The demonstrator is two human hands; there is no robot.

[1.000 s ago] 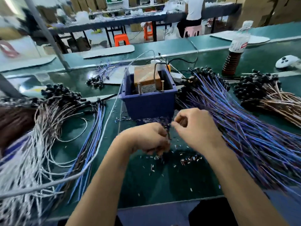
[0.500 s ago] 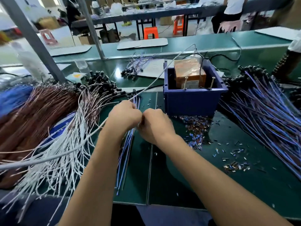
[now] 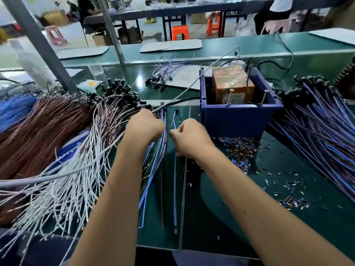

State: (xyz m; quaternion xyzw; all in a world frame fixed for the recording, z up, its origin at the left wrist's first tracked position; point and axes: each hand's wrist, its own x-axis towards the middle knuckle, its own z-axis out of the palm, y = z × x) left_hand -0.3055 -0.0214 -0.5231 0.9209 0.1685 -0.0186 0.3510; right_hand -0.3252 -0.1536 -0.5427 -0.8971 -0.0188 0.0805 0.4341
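Note:
My left hand (image 3: 144, 125) is a curled fist on the top of a small bunch of blue wires (image 3: 148, 189) that lies on the green bench. My right hand (image 3: 190, 139), a little to its right, pinches a single pale blue wire (image 3: 175, 198). That wire runs from a black tip above the hand down toward the bench's near edge. The fingertips of both hands are hidden. Just right of my right hand stands a blue bin (image 3: 238, 121) holding an orange-wrapped box (image 3: 232, 83).
White wires (image 3: 76, 179) and brown wires (image 3: 38, 131) fan out on the left, crossed by a grey cable (image 3: 57, 175). A big heap of blue wires (image 3: 317, 135) lies at the right. Cut wire bits (image 3: 240, 150) litter the bench before the bin.
Both hands moved left from the front of the bin to the small blue wire bunch. They have since drawn slightly apart. The view has swung left.

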